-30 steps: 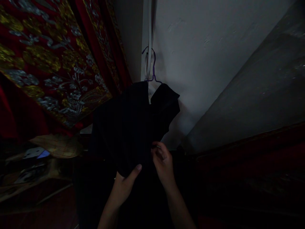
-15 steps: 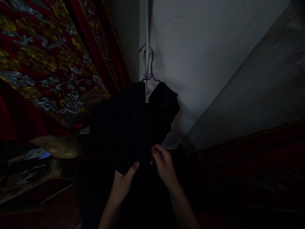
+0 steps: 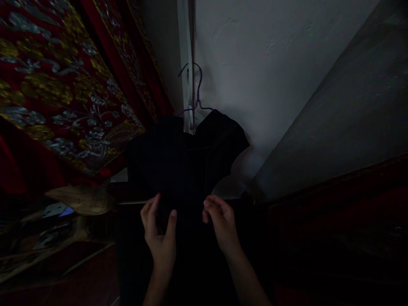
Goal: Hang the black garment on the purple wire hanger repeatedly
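A black garment (image 3: pixel 165 165) hangs by its shoulders on a thin purple clothes hanger (image 3: pixel 198 89), its neck opening facing me. My left hand (image 3: pixel 161 238) is at the garment's lower left, thumb and fingers spread apart with nothing between them. At the lower right, the thumb and fingers of my right hand (image 3: pixel 223 221) are pinched together at the garment's front edge. The cloth is so dark that its lower part and its folds cannot be made out.
The hanger's hook is at a pale upright strip (image 3: pixel 191 38) by the grey wall (image 3: pixel 242 76). Red cloth with gold and silver sequins (image 3: pixel 63 85) hangs on the left. Below it is a cluttered low shelf (image 3: pixel 41 250) with a woven tan item (image 3: pixel 84 199).
My left hand has let go of the garment and spread its fingers. The right hand keeps its pinch. The garment's right shoulder has swung outward, and the view has shifted slightly.
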